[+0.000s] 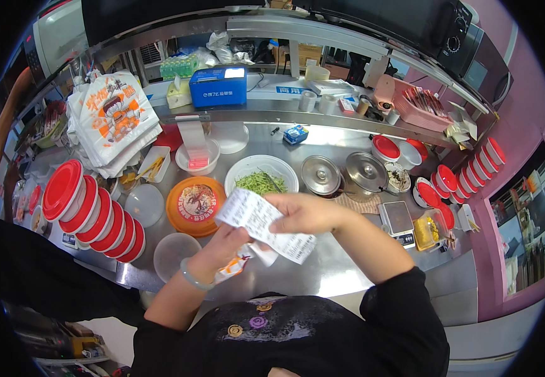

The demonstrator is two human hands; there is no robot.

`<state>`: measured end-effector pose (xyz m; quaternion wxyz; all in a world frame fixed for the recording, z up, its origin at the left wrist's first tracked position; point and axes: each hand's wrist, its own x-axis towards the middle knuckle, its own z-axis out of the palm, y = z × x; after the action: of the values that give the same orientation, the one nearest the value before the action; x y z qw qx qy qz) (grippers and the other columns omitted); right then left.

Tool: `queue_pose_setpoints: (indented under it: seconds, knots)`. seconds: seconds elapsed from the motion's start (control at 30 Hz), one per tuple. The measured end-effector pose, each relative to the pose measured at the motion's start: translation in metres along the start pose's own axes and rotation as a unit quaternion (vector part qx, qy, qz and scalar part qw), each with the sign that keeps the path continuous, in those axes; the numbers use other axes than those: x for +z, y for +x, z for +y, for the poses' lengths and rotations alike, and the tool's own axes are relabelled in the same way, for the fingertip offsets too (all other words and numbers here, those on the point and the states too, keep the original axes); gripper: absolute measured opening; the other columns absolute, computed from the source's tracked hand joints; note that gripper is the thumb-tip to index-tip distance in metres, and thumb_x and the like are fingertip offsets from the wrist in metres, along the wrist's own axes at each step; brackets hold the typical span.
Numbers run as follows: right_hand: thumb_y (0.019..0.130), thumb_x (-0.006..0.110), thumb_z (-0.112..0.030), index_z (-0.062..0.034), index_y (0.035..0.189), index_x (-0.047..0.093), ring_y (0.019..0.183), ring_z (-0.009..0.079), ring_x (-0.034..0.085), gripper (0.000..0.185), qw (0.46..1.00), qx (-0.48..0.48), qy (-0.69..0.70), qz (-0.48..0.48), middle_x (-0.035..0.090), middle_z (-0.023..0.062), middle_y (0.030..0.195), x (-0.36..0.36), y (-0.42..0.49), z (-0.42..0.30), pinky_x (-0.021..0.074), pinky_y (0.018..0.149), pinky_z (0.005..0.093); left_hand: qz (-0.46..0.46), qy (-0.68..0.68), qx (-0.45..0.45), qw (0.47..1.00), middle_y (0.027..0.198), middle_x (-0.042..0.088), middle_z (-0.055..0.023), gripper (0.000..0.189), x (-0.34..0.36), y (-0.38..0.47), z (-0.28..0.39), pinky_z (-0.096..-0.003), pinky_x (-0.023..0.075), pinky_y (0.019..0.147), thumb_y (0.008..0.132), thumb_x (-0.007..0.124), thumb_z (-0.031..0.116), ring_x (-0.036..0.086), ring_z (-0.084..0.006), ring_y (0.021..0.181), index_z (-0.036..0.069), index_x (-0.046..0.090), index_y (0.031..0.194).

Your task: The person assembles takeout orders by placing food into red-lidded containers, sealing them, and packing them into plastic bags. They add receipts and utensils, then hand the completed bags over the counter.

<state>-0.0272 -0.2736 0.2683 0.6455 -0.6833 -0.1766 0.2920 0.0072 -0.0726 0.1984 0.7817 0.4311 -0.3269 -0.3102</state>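
Observation:
Both hands are raised over the front of the steel counter. A printed paper receipt (253,214) with a barcode hangs between them. My right hand (303,213) pinches its upper part with thumb and fingers. My left hand (227,245), with a pale bangle at the wrist, grips its left side. Below the left hand hangs crumpled white material with orange print (235,267), seemingly a plastic bag. Just behind the receipt stands a white bowl (229,174) of shredded green vegetable (258,180). An orange round lid (173,202) with a printed label lies left of it.
Stacked tubs with red lids (99,214) lean at left, near white printed bags (120,113). Lidded steel pots (320,174), a kitchen scale (395,217) and a yellow-food container (425,232) stand right. A blue receipt printer (218,88) sits on the shelf. Another person's arm (6,122) is at far left.

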Motion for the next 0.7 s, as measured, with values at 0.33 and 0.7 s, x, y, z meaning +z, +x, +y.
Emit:
queue_pose_setpoints:
  seconds: [0.33, 0.7]
  knots:
    - [0.076, 0.058, -0.004, -0.0196, 0.110, 0.067, 0.076, 0.0319, 0.065, 0.038, 0.746, -0.102, -0.612, 0.240, 0.068, 0.0122, 0.093, -0.096, 0.002, 0.002, 0.0522, 0.069, 0.0389, 0.077, 0.479, 0.379, 0.788, 0.112, 0.064, -0.0183, 0.028, -0.007, 0.060, 0.039, -0.0309, 0.0494, 0.088, 0.083, 0.059, -0.001, 0.063, -0.0228, 0.102, -0.001, 0.064, 0.111]
    - [0.078, 0.055, -0.003, -0.0120, 0.106, 0.068, 0.103, 0.0320, 0.060, 0.032, 0.649, -0.350, -0.627, 0.251, 0.065, 0.0132, 0.110, -0.296, 0.237, -0.057, 0.0481, 0.091, 0.0374, 0.195, 0.536, 0.259, 0.780, 0.120, 0.061, -0.0176, 0.038, -0.155, 0.165, 0.078, -0.0294, 0.0489, 0.088, 0.072, 0.066, -0.002, 0.064, -0.0226, 0.102, 0.005, 0.068, 0.110]
